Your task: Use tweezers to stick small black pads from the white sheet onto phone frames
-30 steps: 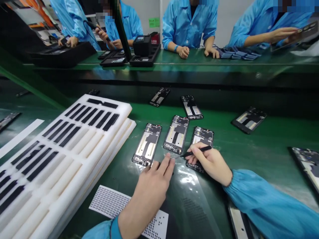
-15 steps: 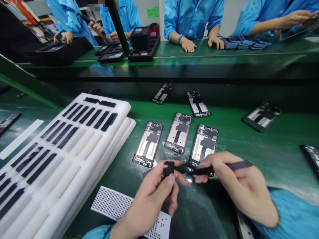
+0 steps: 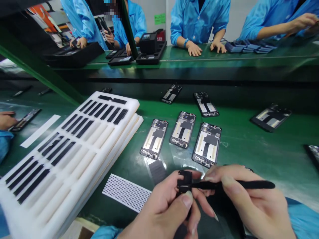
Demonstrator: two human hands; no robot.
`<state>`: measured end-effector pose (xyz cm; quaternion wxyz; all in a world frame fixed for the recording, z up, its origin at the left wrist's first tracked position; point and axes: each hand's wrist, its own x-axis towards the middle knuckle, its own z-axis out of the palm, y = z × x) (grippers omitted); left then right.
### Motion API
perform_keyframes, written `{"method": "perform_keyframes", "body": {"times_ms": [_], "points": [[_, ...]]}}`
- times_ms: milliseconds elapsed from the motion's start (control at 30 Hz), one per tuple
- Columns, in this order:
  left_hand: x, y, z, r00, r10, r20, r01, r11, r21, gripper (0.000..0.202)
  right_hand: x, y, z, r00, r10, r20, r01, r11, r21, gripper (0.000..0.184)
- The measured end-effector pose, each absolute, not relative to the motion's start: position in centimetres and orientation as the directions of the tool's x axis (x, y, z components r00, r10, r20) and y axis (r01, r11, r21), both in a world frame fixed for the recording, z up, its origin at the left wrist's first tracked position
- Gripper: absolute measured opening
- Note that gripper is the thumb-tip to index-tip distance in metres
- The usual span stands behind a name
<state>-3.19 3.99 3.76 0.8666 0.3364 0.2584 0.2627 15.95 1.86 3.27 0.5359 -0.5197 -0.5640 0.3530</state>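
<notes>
Between thumb and fingers, my left hand (image 3: 169,205) holds a small black flat part (image 3: 184,178) whose kind I cannot make out. My right hand (image 3: 251,196) grips slim black tweezers (image 3: 239,184), their tips meeting the part at its right side. Just beyond my hands lie opened phones: a left one (image 3: 155,138), a middle one (image 3: 183,129) and a right one (image 3: 207,144), all showing boards and silvery interiors. A white sheet of small black dots (image 3: 126,192) rests left of my left hand, partly covered by it.
A stacked white foam tray (image 3: 86,149) with black strips in slots stands at the left. More opened phones (image 3: 205,104) lie farther back. A green post (image 3: 45,69) slants across the left. Co-workers in blue stand behind the raised bench (image 3: 189,63); another person's hand (image 3: 7,120) shows at far left.
The view has shifted, so the bench appears farther right and a hand enters at far left. The tweezers have come level and their tips have moved onto the black part.
</notes>
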Motion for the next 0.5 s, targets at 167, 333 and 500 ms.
{"method": "perform_keyframes", "body": {"times_ms": [167,333,500], "points": [[-3.4,3.0,3.3,0.715,0.649,-0.258,-0.344,0.649,0.678,0.035,16.3,1.5,3.2,0.049,0.954,0.295,0.245,0.275,-0.930,0.020],[-4.1,2.5,4.5,0.685,0.641,-0.347,-0.272,0.667,0.694,0.032,16.6,1.1,3.2,-0.052,0.920,0.389,0.331,0.383,-0.862,0.018],[-4.8,2.2,5.0,0.689,0.629,-0.360,-0.256,0.676,0.691,0.037,17.5,0.9,3.3,-0.078,0.930,0.359,0.290,0.366,-0.885,0.018]]}}
